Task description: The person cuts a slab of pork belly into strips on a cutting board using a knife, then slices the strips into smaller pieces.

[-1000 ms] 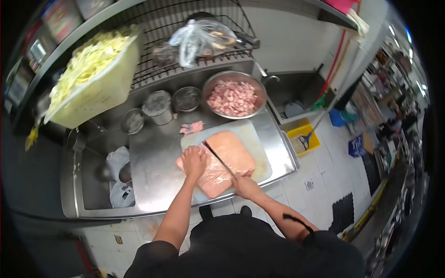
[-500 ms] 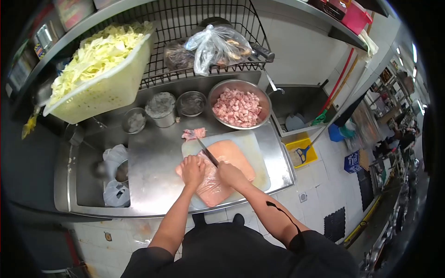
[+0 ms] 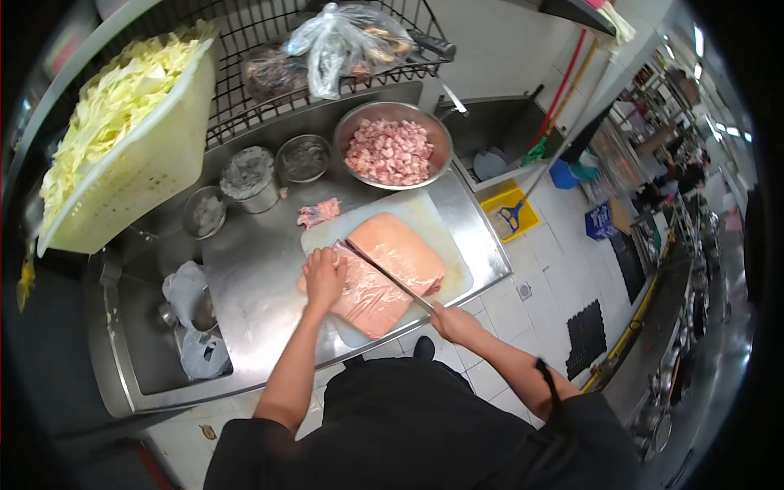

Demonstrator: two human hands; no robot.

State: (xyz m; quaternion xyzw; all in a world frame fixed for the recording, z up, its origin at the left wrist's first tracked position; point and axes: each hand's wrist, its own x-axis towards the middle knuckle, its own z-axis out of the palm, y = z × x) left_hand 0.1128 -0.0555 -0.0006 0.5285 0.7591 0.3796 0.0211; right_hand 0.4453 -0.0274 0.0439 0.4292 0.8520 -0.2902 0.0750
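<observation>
Head view: one right hand point(image 3: 457, 324) grips one knife point(image 3: 390, 278); one left hand point(image 3: 325, 282), fingers slightly spread, presses one meat slab point(image 3: 400, 255).

A steel counter point(image 3: 253, 273) holds a cutting board point(image 3: 449, 241), meat scrap point(image 3: 318, 212), steel bowl point(image 3: 442, 139) and three metal containers point(image 3: 251, 175).

Meat slab point(image 3: 396, 253) on cutting board point(image 3: 445, 245), bowl of diced meat point(image 3: 390, 153) behind, sink point(image 3: 155, 343) to the left.

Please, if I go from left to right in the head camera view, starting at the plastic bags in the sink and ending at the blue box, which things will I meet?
Plastic bags → left hand → knife → right hand → yellow tub → blue box.
</observation>
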